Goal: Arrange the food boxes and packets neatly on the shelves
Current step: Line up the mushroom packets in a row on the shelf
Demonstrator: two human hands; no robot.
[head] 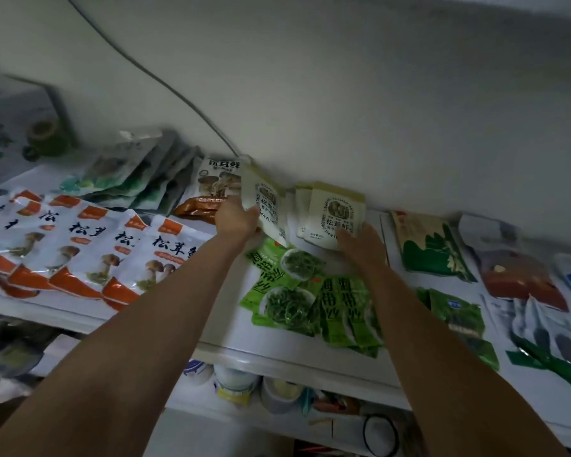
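My left hand (236, 217) grips a cream mushroom packet (263, 199), tilted upright against the back wall. My right hand (360, 242) holds the lower edge of another cream packet (335, 212), which fronts a small stack of the same kind leaning on the wall. Both arms reach across the white shelf (277, 352). Below the hands lie several bright green seaweed packets (297, 291), loosely overlapped.
A row of white-and-orange mushroom packets (80, 249) overlaps at the left. Pale green pouches (136, 173) and an orange-bottomed pouch (208, 189) lean at the back. Dark green and red packets (432, 245) lie at the right. Jars (234, 384) stand on the shelf below. A cable (165, 84) runs down the wall.
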